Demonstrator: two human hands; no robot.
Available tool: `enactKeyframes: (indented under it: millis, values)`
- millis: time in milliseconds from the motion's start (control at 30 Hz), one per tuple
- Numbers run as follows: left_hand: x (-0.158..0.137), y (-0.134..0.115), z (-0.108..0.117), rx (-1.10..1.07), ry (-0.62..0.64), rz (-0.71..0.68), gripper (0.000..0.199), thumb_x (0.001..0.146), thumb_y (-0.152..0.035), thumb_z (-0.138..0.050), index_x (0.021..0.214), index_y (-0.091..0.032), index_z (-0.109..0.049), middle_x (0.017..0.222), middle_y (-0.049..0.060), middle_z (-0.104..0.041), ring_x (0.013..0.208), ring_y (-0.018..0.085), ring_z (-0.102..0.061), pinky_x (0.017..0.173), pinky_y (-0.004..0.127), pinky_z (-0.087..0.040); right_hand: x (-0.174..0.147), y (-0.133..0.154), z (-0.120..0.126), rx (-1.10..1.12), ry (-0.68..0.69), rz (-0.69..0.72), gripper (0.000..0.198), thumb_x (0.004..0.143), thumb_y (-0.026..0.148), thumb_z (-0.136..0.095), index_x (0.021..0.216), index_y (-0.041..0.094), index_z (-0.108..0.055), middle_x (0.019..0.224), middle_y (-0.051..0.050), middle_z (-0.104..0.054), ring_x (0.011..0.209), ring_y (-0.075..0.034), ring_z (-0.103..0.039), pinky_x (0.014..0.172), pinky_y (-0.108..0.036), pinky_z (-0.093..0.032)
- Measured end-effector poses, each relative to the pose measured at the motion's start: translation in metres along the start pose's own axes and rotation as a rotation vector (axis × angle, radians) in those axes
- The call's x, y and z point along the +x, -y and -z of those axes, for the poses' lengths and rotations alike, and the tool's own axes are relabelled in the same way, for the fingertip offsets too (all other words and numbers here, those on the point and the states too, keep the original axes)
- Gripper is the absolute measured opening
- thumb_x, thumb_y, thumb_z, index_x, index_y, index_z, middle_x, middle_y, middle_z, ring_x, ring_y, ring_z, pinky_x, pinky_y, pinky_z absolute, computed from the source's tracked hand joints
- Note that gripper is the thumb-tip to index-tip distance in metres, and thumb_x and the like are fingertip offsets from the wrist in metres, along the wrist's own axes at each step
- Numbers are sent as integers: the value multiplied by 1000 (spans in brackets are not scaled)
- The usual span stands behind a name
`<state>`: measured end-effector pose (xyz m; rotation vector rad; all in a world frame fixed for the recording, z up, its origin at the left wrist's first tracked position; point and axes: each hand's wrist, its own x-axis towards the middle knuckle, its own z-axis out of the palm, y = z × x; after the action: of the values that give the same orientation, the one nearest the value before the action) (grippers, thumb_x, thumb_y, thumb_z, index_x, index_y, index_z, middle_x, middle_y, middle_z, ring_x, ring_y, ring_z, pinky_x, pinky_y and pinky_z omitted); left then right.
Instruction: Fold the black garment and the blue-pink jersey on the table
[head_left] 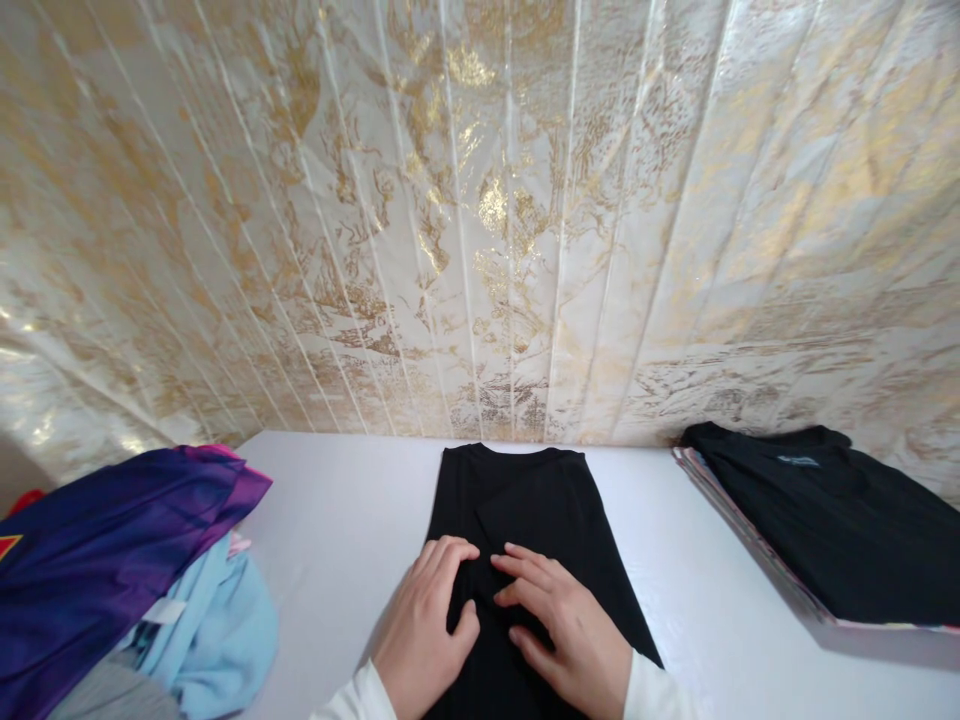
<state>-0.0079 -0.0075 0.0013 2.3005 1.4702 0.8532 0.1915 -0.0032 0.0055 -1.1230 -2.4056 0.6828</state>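
Observation:
A black garment (532, 490), folded into a long narrow shape, lies on the white table in front of me. Its far edge is near the back of the table, and its near end runs out of the bottom of the view. My left hand (431, 610) rests at the garment's left side, fingers bent and thumb apart. Over its middle and right part is my right hand (559, 620), fingers spread and slightly curled. Both hands seem to touch the cloth from above, and neither grips it.
A stack of folded clothes with a black shirt (840, 520) on top lies at the right. At the left is a loose heap with a purple garment (127, 550) and a light blue garment (225, 630). Gold-patterned sheeting (495, 230) hangs behind the white table (330, 500).

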Motion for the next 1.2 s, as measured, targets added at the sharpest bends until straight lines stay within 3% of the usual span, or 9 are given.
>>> enactKeyframes:
  millis: [200,433,667,833,933,1067,1200]
  values:
    - [0,-4,1,37,-13,33,23,70,-5,-44,87,-21,-44,91,4,-49,89,23,-50,80,39,-43,0,5,3,-39,30,-2,42,77,16,-51,116,26,-60,139,-2,-47,133,-23,-33,106,-45,-31]
    - [4,-5,2,160,12,28,17,72,-5,-46,79,-21,-45,85,3,-48,85,23,-49,75,37,-42,1,6,5,-37,2,10,35,81,16,-47,109,27,-65,136,-2,-51,131,-23,-37,104,-45,-34]
    - [7,-4,7,121,41,16,19,78,-4,-39,76,-21,-45,86,3,-50,85,22,-49,76,37,-42,-2,5,1,33,-26,4,27,81,17,-49,102,23,-65,133,-5,-54,130,-24,-38,105,-46,-33]
    - [7,-6,13,72,43,-17,24,78,-2,-35,80,-21,-48,90,4,-52,87,22,-52,78,37,-44,1,-17,15,176,-189,-37,34,91,23,-38,120,26,-57,138,-4,-48,133,-20,-35,109,-44,-28]
    - [8,-12,17,67,56,-44,26,81,-3,-35,84,-21,-53,99,6,-56,93,22,-54,82,38,-45,6,-41,34,210,-265,-99,37,91,24,-34,121,24,-56,135,-5,-52,129,-21,-41,109,-45,-30]
    - [9,-21,14,93,144,-176,33,86,-9,-39,111,-25,-56,130,4,-51,121,23,-45,99,41,-38,10,-64,45,128,-203,-121,42,89,23,-36,127,23,-52,136,-5,-51,128,-21,-43,108,-44,-33]
    - [11,-21,1,137,316,-303,54,90,-24,-49,141,-27,-30,149,3,-29,137,23,-24,109,45,-26,7,-69,32,-111,-145,-111,49,90,31,-42,137,19,-41,148,-8,-33,137,-22,-26,110,-44,-28]
